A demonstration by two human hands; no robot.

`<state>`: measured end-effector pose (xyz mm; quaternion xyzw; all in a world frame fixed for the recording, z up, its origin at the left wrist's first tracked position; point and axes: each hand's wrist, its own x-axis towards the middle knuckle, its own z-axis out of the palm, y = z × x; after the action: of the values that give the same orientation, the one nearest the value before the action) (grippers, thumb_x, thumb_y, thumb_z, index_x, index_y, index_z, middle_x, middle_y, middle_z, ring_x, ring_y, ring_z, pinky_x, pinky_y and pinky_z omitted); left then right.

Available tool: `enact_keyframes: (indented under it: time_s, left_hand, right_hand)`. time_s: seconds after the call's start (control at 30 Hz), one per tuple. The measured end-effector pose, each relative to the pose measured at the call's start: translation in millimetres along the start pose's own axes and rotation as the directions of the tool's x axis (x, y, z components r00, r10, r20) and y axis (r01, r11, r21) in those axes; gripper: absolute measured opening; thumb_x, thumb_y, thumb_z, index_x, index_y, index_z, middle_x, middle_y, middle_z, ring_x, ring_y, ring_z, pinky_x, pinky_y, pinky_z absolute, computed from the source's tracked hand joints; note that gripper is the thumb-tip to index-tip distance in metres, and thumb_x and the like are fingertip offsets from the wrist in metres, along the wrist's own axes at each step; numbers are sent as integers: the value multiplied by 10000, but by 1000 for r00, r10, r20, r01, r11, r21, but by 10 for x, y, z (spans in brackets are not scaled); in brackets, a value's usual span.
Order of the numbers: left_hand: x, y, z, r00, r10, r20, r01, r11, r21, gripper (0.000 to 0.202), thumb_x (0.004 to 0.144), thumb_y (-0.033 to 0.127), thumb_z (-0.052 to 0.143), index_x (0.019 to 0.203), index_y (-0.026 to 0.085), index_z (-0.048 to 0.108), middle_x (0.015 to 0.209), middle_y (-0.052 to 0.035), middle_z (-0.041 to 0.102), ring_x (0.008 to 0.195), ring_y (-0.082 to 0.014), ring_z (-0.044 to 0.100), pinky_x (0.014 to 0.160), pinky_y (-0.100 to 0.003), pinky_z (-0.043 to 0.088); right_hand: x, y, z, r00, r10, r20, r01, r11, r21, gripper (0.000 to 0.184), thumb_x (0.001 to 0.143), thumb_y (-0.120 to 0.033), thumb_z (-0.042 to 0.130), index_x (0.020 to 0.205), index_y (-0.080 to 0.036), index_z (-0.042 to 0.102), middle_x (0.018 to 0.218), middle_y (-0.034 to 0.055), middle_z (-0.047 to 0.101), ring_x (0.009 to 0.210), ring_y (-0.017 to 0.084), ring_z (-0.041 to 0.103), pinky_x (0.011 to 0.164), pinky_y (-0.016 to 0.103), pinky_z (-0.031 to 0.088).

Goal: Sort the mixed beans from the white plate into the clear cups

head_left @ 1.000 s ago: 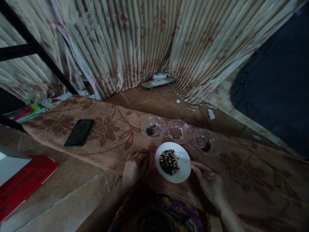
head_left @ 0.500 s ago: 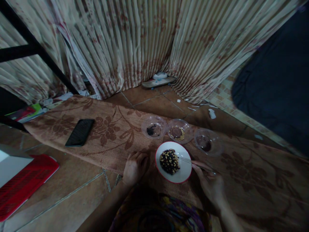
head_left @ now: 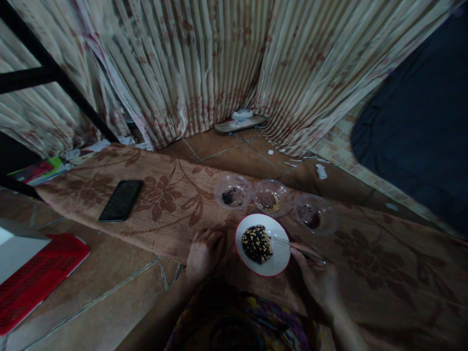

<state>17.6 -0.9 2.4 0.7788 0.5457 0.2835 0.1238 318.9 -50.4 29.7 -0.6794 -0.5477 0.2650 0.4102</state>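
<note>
A white bowl with a red rim (head_left: 280,261) sits in front of me, holding a mix of dark and yellow beans or grains (head_left: 257,243). In my right hand (head_left: 318,278) are thin metal tweezers (head_left: 281,241), their tips inside the bowl beside the mix. My left hand (head_left: 204,253) rests on the cloth left of the bowl, fingers curled in and nothing visible in them. Beyond the bowl stand three clear plastic cups: one with black beans (head_left: 227,197), one with yellow grains (head_left: 273,204), one with dark reddish beans (head_left: 312,220).
A brown patterned cloth (head_left: 171,234) covers the long, narrow surface. A black phone (head_left: 121,200) lies on its left part. On the tiled floor are a red basket (head_left: 47,273), a skateboard (head_left: 239,124) and white scraps (head_left: 321,171). Striped curtains (head_left: 204,63) hang behind.
Hardly anything differs. The tweezers and both hands stay in nearly the same place, and the bowl's contents look the same.
</note>
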Motion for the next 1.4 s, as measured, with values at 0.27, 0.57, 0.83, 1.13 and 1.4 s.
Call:
enact_keyframes:
  time_s: [0.27, 0.57, 0.83, 1.13, 1.4]
  left_hand:
    - [-14, -32, 27, 1000, 4, -8, -4, 1000, -2, 122, 965, 235, 556, 946, 222, 676, 898, -31, 719, 837, -197, 632, 827, -355, 475]
    - [3, 4, -10, 1000, 8, -4, -8, 1000, 16, 167, 979, 249, 518, 928, 221, 675, 875, -34, 718, 819, -195, 635, 810, -356, 473]
    - [3, 5, -9, 1000, 5, -6, -5, 1000, 16, 164, 977, 238, 517, 936, 220, 675, 891, -38, 728, 831, -199, 644, 814, -365, 477]
    - [3, -7, -5, 1000, 5, 14, -6, 1000, 14, 144, 967, 226, 538, 935, 218, 678, 890, -34, 721, 835, -197, 636, 820, -360, 469]
    - [-1, 0, 1, 1000, -3, -1, 3, 1000, 16, 138, 965, 233, 546, 928, 218, 678, 887, -35, 724, 824, -195, 634, 804, -356, 470]
  right_hand:
    - [-2, -10, 15, 1000, -21, -18, 21, 1000, -12, 321, 865, -517, 653, 935, -239, 798, 985, 80, 774, 949, 252, 709, 844, 387, 565]
    - [6, -83, 9, 999, -37, -21, 38, 999, 5, 324, 854, -517, 659, 897, -227, 797, 953, 82, 774, 860, 229, 713, 773, 349, 578]
    - [-23, -57, -21, 999, -47, -20, 47, 998, -30, 319, 868, -513, 644, 907, -233, 793, 971, 83, 772, 893, 238, 706, 810, 365, 568]
    - [-21, -57, -16, 999, -31, -25, 30, 999, -41, 320, 861, -516, 651, 907, -230, 789, 999, 83, 770, 944, 249, 706, 859, 395, 553]
    - [-13, -76, 25, 999, -41, -31, 41, 999, -14, 315, 857, -507, 661, 890, -221, 790, 979, 94, 774, 920, 252, 717, 772, 366, 584]
